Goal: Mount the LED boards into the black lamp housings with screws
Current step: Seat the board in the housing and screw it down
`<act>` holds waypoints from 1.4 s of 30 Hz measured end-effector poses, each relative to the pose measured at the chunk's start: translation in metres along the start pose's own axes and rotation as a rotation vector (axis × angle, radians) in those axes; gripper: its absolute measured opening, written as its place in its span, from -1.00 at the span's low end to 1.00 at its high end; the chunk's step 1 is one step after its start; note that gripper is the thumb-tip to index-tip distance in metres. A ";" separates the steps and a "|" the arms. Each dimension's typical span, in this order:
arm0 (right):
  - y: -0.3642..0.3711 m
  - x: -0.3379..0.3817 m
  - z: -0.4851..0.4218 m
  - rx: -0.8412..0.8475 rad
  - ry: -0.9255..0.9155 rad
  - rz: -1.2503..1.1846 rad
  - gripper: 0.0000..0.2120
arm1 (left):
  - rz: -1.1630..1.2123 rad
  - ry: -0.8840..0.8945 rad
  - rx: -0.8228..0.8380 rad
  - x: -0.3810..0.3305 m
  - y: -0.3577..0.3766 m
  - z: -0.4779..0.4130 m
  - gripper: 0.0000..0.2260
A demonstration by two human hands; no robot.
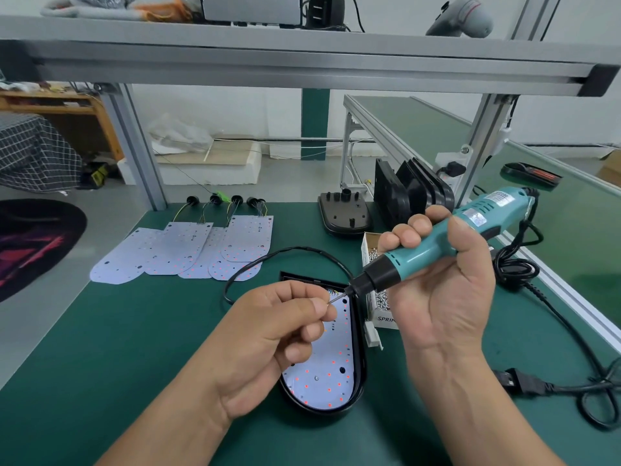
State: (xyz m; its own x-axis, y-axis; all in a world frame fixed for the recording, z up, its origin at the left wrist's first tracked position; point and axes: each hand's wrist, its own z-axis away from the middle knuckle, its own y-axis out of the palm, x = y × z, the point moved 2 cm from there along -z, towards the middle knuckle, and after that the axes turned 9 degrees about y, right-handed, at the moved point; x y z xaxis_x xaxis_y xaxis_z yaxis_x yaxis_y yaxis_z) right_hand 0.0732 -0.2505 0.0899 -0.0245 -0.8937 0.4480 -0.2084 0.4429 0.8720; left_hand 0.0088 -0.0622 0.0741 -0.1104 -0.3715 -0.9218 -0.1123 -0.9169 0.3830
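LED board (327,375), white with red dots, lies seated in the black lamp housing (360,368) on the green bench (111,348), directly in front of the person and partly under the left hand. The right hand (443,284) is clamped around the teal electric screwdriver (433,242), angled down and left so its thin bit (337,298) meets the left hand's fingertips (324,309). The left hand (268,344) is pinched shut at the bit tip; a screw is probably being set there, though it is too small to make out. To do this well, I judge the screw should sit straight on the bit before it goes down to a hole, the driver then brought upright, and the housing steadied so the board does not shift.

Farther back, spare LED boards (188,250) overlap flat on the bench, their wires leading to black grommets. Empty housings (413,193) stand on edge at the rear right, one (346,213) lying flat beside them. Just right of the work, an open white carton (378,297) holds a heap of small silver screws (383,299), touching the housing's edge or nearly so.
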 end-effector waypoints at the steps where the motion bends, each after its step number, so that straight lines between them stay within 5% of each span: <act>1: 0.000 0.000 0.000 0.006 -0.002 0.001 -0.92 | 0.018 -0.008 -0.005 0.000 0.000 0.000 -0.91; 42: 0.009 0.003 0.007 0.116 -0.061 0.180 -0.86 | -0.117 0.068 -0.089 0.003 0.001 0.000 -0.90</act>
State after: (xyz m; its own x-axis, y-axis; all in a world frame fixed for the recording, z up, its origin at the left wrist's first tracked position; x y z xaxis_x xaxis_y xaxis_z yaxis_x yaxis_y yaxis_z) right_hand 0.0647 -0.2500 0.0980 -0.1295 -0.8049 0.5791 -0.3063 0.5879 0.7487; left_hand 0.0080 -0.0645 0.0715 -0.0339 -0.2676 -0.9629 -0.0323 -0.9627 0.2687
